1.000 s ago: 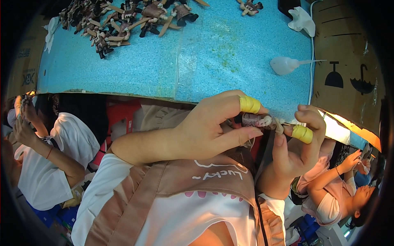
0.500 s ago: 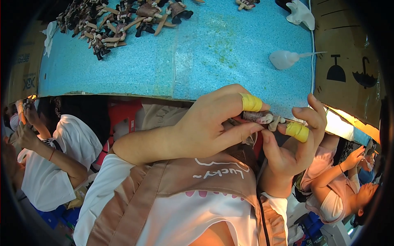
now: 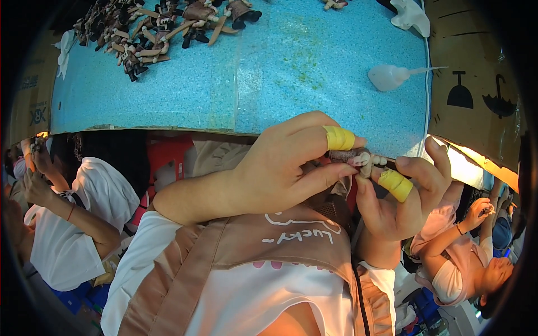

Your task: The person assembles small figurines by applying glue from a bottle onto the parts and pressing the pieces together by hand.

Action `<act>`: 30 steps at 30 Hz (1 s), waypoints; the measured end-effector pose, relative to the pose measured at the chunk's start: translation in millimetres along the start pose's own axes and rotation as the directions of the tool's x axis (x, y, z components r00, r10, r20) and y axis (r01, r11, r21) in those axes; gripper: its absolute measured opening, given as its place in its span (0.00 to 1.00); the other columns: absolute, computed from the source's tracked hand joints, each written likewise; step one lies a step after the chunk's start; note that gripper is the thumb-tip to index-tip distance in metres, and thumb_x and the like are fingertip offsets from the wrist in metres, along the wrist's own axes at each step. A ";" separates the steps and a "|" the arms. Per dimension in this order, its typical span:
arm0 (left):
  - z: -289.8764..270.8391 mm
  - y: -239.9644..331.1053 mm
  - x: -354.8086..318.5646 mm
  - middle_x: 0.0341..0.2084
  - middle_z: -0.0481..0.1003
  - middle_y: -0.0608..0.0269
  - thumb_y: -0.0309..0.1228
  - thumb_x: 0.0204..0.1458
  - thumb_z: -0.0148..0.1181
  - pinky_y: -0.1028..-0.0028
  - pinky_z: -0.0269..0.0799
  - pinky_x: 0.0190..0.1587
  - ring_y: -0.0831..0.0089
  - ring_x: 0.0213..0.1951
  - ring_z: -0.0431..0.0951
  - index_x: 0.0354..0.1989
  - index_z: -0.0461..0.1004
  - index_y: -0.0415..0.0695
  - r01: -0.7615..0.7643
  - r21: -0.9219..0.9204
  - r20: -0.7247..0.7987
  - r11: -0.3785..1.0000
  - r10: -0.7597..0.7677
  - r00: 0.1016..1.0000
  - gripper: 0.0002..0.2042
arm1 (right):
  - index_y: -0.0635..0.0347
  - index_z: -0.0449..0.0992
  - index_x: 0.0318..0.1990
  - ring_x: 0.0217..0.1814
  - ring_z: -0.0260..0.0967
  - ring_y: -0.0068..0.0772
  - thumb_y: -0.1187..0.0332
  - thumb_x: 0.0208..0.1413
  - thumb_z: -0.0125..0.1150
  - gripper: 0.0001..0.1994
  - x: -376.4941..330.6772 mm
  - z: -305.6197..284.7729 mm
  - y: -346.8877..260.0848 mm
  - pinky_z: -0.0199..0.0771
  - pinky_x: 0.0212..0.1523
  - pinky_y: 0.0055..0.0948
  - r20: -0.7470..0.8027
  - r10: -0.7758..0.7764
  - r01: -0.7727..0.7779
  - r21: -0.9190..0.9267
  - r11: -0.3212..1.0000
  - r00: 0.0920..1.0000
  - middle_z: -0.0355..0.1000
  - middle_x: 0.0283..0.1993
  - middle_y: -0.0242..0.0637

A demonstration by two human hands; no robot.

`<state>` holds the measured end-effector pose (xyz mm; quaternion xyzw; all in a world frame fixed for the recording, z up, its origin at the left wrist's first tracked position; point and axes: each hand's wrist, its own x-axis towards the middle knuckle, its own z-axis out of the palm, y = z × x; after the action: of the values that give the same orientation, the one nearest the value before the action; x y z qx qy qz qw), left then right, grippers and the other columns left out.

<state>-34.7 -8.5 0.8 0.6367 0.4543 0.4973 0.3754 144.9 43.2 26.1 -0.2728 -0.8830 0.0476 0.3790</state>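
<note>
My left hand point(image 3: 283, 159) pinches a small doll-like figurine point(image 3: 348, 157) between thumb and index finger, just past the near edge of the table. The figurine has a dark brown body and pale, cream-coloured small parts. From the other side my right hand point(image 3: 395, 215) has its thumb and index finger closed on the pale end, its other fingers bent loosely outward. Yellow tape point(image 3: 340, 138) wraps my left index finger, and a similar yellow band point(image 3: 395, 185) wraps a right finger. Fingertips partly hide the figurine.
A heap of similar brown figurines point(image 3: 162, 33) lies far left on the blue tabletop point(image 3: 185, 98); one more figurine point(image 3: 335, 4) is at the far edge. A white squeeze bottle point(image 3: 388, 77) with a thin nozzle lies right, near cardboard point(image 3: 465, 50). Co-workers point(image 3: 78, 224) sit either side.
Both hands have shifted slightly up and left. My right fingers have changed position, and more of the figurine's pale end shows between the hands.
</note>
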 end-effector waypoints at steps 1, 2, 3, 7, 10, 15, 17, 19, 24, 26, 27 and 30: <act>0.2 -0.8 0.4 0.31 0.70 0.56 0.23 0.42 0.60 0.76 0.66 0.30 0.69 0.29 0.72 0.42 0.70 0.39 -0.013 0.000 -0.005 1.000 0.013 1.000 0.16 | 0.55 0.67 0.25 0.50 0.58 0.45 0.67 0.35 0.67 0.13 -0.1 0.2 -1.3 0.60 0.44 0.44 0.001 0.001 -0.001 0.000 1.000 1.000 0.64 0.36 0.33; 0.7 -1.6 0.1 0.31 0.70 0.56 0.23 0.42 0.60 0.76 0.66 0.30 0.69 0.29 0.72 0.42 0.70 0.39 -0.012 -0.001 -0.004 1.000 0.012 1.000 0.16 | 0.53 0.67 0.25 0.50 0.58 0.44 0.66 0.35 0.67 0.12 -0.5 0.2 -3.7 0.60 0.44 0.44 0.001 0.013 -0.012 -0.043 0.999 1.000 0.64 0.35 0.31; 1.4 -2.8 -0.2 0.33 0.70 0.55 0.23 0.42 0.59 0.76 0.67 0.32 0.69 0.31 0.72 0.43 0.70 0.38 0.000 -0.048 -0.006 0.999 0.000 1.000 0.16 | 0.51 0.67 0.25 0.50 0.58 0.43 0.66 0.35 0.67 0.12 -0.9 0.5 -5.6 0.59 0.44 0.43 0.000 0.023 -0.022 -0.085 0.996 1.000 0.64 0.35 0.30; -5.7 0.3 3.8 0.37 0.69 0.52 0.26 0.42 0.56 0.74 0.67 0.38 0.67 0.37 0.71 0.42 0.68 0.36 -0.009 -0.190 0.062 0.982 0.021 0.998 0.16 | 0.49 0.68 0.26 0.50 0.58 0.43 0.65 0.36 0.66 0.11 -2.2 1.2 -12.2 0.59 0.46 0.44 0.035 0.002 0.005 -0.204 0.979 0.999 0.64 0.35 0.29; -7.8 5.3 4.5 0.40 0.68 0.50 0.28 0.41 0.56 0.71 0.66 0.42 0.64 0.40 0.71 0.39 0.67 0.36 0.145 -0.192 0.123 0.971 -0.123 0.985 0.15 | 0.47 0.70 0.28 0.49 0.59 0.42 0.64 0.36 0.67 0.11 -9.0 12.1 -6.2 0.58 0.48 0.44 -0.163 -0.148 0.121 -0.169 0.978 0.975 0.64 0.35 0.29; -4.4 2.9 6.6 0.42 0.67 0.50 0.26 0.40 0.56 0.71 0.66 0.42 0.64 0.41 0.70 0.37 0.67 0.36 -0.020 -0.122 0.072 0.992 0.029 0.997 0.14 | 0.55 0.72 0.30 0.44 0.63 0.47 0.67 0.36 0.65 0.11 -9.1 6.1 -3.7 0.64 0.44 0.43 0.046 0.217 -0.219 0.359 0.907 0.975 0.66 0.37 0.38; -3.8 3.7 5.0 0.42 0.67 0.50 0.26 0.40 0.56 0.71 0.67 0.42 0.64 0.41 0.70 0.37 0.67 0.36 -0.032 -0.096 0.081 0.995 0.039 0.996 0.14 | 0.62 0.72 0.29 0.44 0.64 0.49 0.74 0.35 0.62 0.10 -4.9 3.3 -2.0 0.66 0.43 0.41 0.127 0.209 -0.243 0.418 0.875 0.970 0.67 0.37 0.45; -2.8 4.1 4.2 0.43 0.67 0.50 0.25 0.39 0.56 0.71 0.66 0.42 0.64 0.41 0.70 0.37 0.67 0.36 -0.022 -0.090 0.080 0.996 0.029 0.996 0.14 | 0.62 0.72 0.29 0.44 0.64 0.49 0.75 0.34 0.62 0.10 -4.0 5.5 -1.2 0.66 0.43 0.41 0.121 0.216 -0.247 0.424 0.871 0.969 0.67 0.37 0.45; -3.4 2.6 5.3 0.44 0.66 0.50 0.24 0.39 0.56 0.71 0.66 0.42 0.63 0.41 0.70 0.37 0.67 0.36 -0.030 -0.074 0.105 0.997 0.038 0.994 0.14 | 0.63 0.72 0.27 0.42 0.66 0.48 0.77 0.33 0.62 0.10 -4.1 6.6 -0.2 0.66 0.44 0.41 0.119 0.220 -0.250 0.436 0.864 0.968 0.68 0.36 0.45; -3.5 2.2 5.6 0.45 0.66 0.49 0.24 0.39 0.56 0.71 0.67 0.42 0.62 0.41 0.70 0.38 0.67 0.36 -0.048 -0.050 0.112 0.998 0.053 0.992 0.14 | 0.64 0.72 0.27 0.42 0.67 0.48 0.77 0.32 0.63 0.10 -3.4 5.8 -2.4 0.65 0.44 0.42 0.154 0.262 -0.303 0.403 0.864 0.953 0.68 0.35 0.45; -3.7 2.3 5.6 0.45 0.66 0.49 0.23 0.39 0.55 0.71 0.67 0.42 0.62 0.40 0.70 0.38 0.67 0.36 -0.051 -0.042 0.110 0.998 0.055 0.992 0.14 | 0.64 0.72 0.27 0.42 0.67 0.48 0.77 0.32 0.63 0.10 -3.6 7.0 -3.7 0.65 0.44 0.42 0.156 0.265 -0.306 0.403 0.863 0.952 0.68 0.35 0.45; -3.5 1.4 6.4 0.44 0.66 0.48 0.22 0.37 0.55 0.71 0.68 0.41 0.62 0.40 0.71 0.37 0.67 0.36 -0.053 -0.033 0.107 0.998 0.056 0.993 0.15 | 0.63 0.72 0.27 0.42 0.68 0.47 0.77 0.31 0.63 0.10 -2.5 7.9 -5.8 0.64 0.46 0.44 0.144 0.332 -0.360 0.452 0.816 0.932 0.69 0.35 0.44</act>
<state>-37.3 -2.7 4.7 0.6691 0.4083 0.4790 0.3952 138.3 38.0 20.5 -0.3266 -0.7910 0.3366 0.3930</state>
